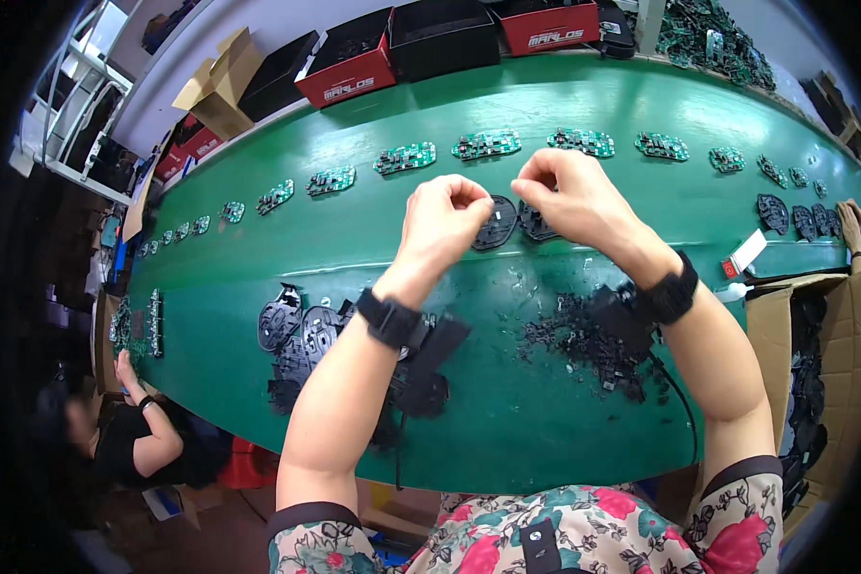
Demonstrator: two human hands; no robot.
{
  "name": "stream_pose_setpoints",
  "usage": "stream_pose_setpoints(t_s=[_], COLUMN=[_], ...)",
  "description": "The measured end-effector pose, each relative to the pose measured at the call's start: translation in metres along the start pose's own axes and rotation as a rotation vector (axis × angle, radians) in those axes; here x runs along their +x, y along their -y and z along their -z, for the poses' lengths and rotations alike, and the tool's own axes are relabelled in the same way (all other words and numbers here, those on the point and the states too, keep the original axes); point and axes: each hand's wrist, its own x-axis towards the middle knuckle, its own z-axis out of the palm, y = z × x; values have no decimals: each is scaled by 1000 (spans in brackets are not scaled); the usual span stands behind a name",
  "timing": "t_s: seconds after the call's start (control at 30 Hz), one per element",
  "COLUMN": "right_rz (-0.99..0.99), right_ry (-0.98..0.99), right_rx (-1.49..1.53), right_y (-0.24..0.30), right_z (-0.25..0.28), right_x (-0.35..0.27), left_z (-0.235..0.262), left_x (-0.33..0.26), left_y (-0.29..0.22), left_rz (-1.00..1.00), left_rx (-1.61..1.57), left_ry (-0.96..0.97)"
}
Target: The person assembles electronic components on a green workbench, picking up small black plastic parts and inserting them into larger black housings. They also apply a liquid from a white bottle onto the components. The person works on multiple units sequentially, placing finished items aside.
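Both my hands are raised over the middle of the green table, close together with fingertips pinched. My left hand [440,220] is closed at the left edge of a black oval plastic shell [496,226]; anything between its fingertips is too small to make out. My right hand [579,196] is closed too, thumb against fingers, above a second black shell [532,224] that it partly covers. What the right fingers pinch, if anything, is hidden. Beyond the hands lies a row of green circuit boards, among them one board [488,144] straight ahead and another [584,143] behind my right hand.
Black shells [301,335] are piled left of my forearm, and small black plastic parts [593,335] are heaped near my right wrist. Red and black boxes [349,72] line the back. A cardboard carton [770,354] stands at right. Co-workers' hands [124,368] show at both sides.
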Motion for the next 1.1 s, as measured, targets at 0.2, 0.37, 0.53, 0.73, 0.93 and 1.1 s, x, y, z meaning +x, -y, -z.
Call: stream_pose_setpoints(t_s=[0.2, 0.37, 0.53, 0.73, 0.93, 1.1], right_rz=[-35, -97, -114, -119, -117, -123], right_ry=[54, 136, 161, 186, 172, 176], right_rx=[-130, -143, -153, -201, -266, -332], right_y=[-35, -49, -55, -57, -61, -60], right_z=[-13, -27, -32, -33, -40, -41], right_x=[42, 51, 55, 58, 60, 63], left_z=[-15, -21, -19, -23, -31, -39], left_x=[49, 58, 60, 61, 60, 63], left_y=[12, 19, 26, 22, 21, 24], left_rz=[138, 210, 198, 213, 236, 265], left_rx=[437, 434, 363, 389, 444, 520], left_ry=[53, 91, 119, 87, 39, -31])
